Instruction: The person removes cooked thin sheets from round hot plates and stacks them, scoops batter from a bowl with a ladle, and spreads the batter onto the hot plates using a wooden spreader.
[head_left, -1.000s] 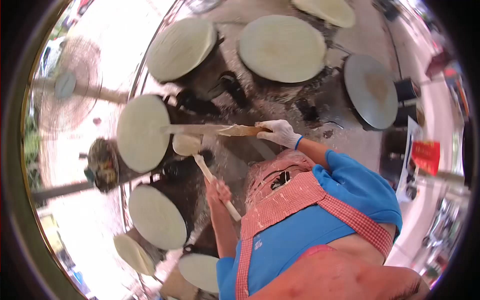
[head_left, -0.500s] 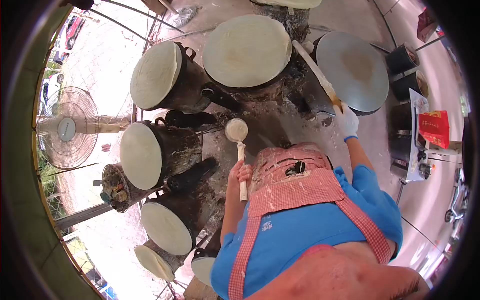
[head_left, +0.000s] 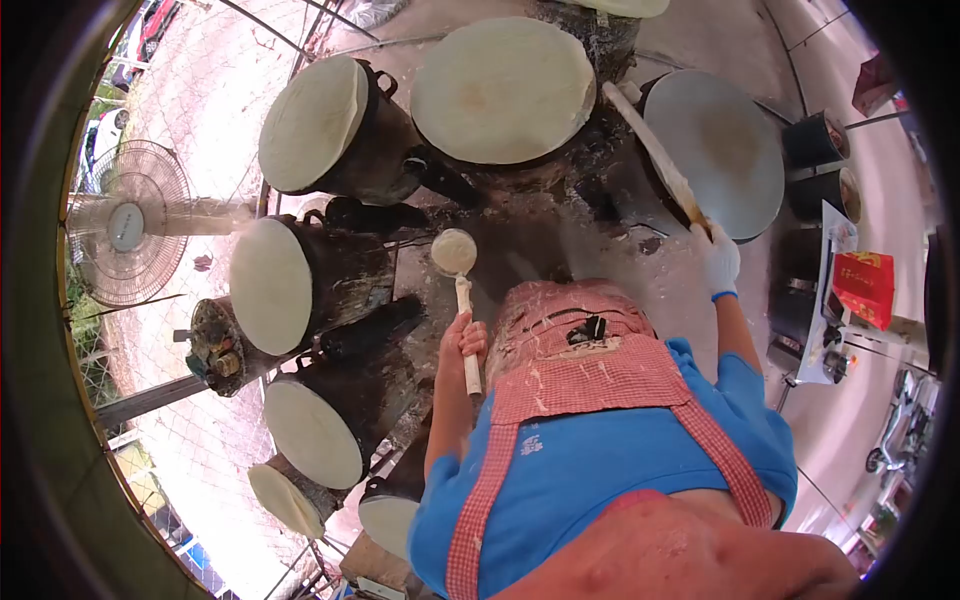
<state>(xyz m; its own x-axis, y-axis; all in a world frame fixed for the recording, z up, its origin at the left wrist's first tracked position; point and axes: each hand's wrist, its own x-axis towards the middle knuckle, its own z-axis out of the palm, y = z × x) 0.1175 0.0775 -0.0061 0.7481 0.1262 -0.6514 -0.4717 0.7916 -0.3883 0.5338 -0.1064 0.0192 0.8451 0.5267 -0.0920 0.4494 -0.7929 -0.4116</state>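
My bare left hand point(head_left: 464, 339) is wrapped around the pale handle of a ladle point(head_left: 454, 252), whose round bowl looks filled with cream-coloured batter. My right hand point(head_left: 718, 262), in a white glove, grips a long wooden spatula point(head_left: 657, 150) coated with pale batter. Its blade slants up and left along the near-left edge of a bare grey griddle point(head_left: 735, 170) with a brown patch in its middle. Left of that blade is a large griddle covered by a pale round pancake point(head_left: 503, 90). Batter smears mark my red checked apron point(head_left: 590, 370).
More dark stoves carry pale pancakes point(head_left: 312, 122) in an arc down the left, including a nearer pancake point(head_left: 271, 287). A fan point(head_left: 127, 227) stands beyond them at far left. On the right are dark buckets point(head_left: 815, 140) and a red packet point(head_left: 864, 288) on a side table.
The whole view has shifted slightly. My gloved hand and the spatula sit a little farther right and lower, near the bare griddle; the ladle stays in my left hand.
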